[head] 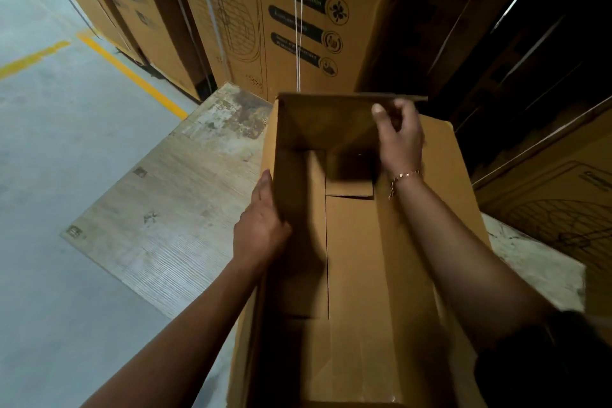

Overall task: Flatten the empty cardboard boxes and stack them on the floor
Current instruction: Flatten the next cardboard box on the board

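Grey floor (66, 149) under an open box (357, 258) — left hand (261, 228) grips its left side, right hand (400, 142) pinches its far edge.

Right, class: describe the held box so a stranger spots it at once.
Start at the tall printed brown cartons behind. Before them, the left hand and right hand hold a plain brown cardboard box. It alone is open, showing its empty inside.
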Demonstrator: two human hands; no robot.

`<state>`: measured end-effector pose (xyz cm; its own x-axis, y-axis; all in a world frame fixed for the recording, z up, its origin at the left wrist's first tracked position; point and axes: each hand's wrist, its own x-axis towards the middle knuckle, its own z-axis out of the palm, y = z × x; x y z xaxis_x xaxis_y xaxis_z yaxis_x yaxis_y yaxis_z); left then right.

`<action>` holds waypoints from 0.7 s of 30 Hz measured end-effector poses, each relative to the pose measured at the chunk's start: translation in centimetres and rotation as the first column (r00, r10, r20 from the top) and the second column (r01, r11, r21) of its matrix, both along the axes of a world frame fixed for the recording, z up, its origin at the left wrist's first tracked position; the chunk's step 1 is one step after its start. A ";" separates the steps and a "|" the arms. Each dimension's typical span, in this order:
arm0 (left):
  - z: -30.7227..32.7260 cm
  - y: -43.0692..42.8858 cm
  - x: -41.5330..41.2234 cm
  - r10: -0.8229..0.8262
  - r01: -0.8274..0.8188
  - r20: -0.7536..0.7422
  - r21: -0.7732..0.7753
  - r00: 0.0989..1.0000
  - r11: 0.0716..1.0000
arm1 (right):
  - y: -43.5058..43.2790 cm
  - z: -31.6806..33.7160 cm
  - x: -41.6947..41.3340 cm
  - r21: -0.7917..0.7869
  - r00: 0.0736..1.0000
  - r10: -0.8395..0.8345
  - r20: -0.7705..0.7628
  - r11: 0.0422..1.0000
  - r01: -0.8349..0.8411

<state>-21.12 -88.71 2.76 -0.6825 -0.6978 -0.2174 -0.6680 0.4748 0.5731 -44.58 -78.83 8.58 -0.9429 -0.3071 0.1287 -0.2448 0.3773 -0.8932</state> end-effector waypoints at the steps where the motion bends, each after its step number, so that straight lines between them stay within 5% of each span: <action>1: 0.0 0.1 -0.1 0.003 -0.003 0.015 -0.002 1.000 1.000 | -0.8 0.5 -1.6 0.144 0.989 0.065 -0.131 0.989 -0.046; 3: 0.1 0.2 -0.2 0.003 -0.003 0.041 -0.016 0.999 1.000 | -2.3 0.4 -4.9 0.457 0.941 0.241 -0.240 0.883 -0.109; 5: 0.2 0.2 -0.3 0.002 0.000 0.065 -0.035 0.998 0.999 | -3.3 -0.6 -7.7 0.721 0.907 0.385 -0.172 0.676 -0.150; 8: 0.4 0.1 -0.3 0.004 -0.001 0.080 -0.045 0.997 0.999 | -3.9 -2.5 -9.7 0.867 0.887 0.457 -0.064 0.466 -0.178; 17: 0.6 1.2 -1.1 0.003 0.003 0.108 -0.054 0.994 0.999 | -2.6 -3.8 -8.4 0.879 0.888 0.454 -0.071 0.450 -0.160; 21: 0.7 0.7 -0.7 0.017 -0.014 0.063 -0.052 0.998 0.999 | 1.9 -3.9 -4.5 0.793 0.941 0.339 -0.018 0.578 -0.193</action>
<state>-21.86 -88.03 3.46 -0.6573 -0.7197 -0.2235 -0.7098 0.4915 0.5046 -49.12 -76.93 4.66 -0.7919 -0.5925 -0.1480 -0.5521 0.7982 -0.2410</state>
